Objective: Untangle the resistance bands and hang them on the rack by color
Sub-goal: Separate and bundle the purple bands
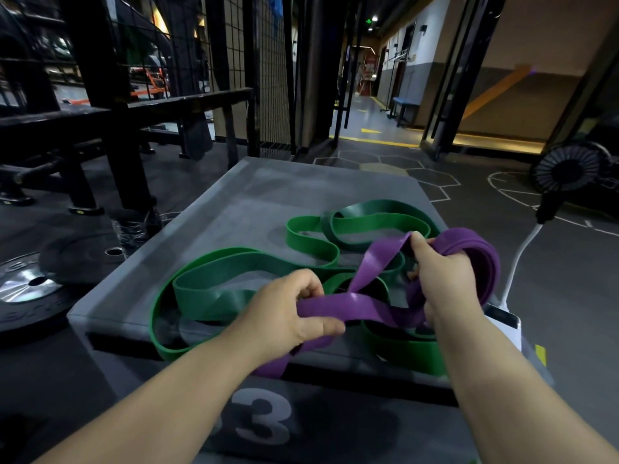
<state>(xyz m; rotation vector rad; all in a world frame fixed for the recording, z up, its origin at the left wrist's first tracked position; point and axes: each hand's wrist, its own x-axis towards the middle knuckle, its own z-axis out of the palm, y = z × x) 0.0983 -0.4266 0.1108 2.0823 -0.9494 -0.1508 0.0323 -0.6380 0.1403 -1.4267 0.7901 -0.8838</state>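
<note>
The purple band [365,306] is lifted a little above the grey jump box [268,195]. The green bands [214,286] lie in loose loops on the top of the box, under it and around it. The left hand [288,309] pinches one flat purple strand between thumb and fingers. The right hand [442,279] is closed around a bundle of purple loops. The hands are apart, and the strand runs between them. One purple part hangs over the front edge of the box.

Near the middle, a purple strand seems to pass through a green loop, but I cannot tell this for sure. To do this step well, I think the purple band should be kept slack, not pulled hard. The strand is then followed to the crossing and drawn out of the loop, while the green bands lie flat. Weight plates [30,283] lie on the floor at the left.
</note>
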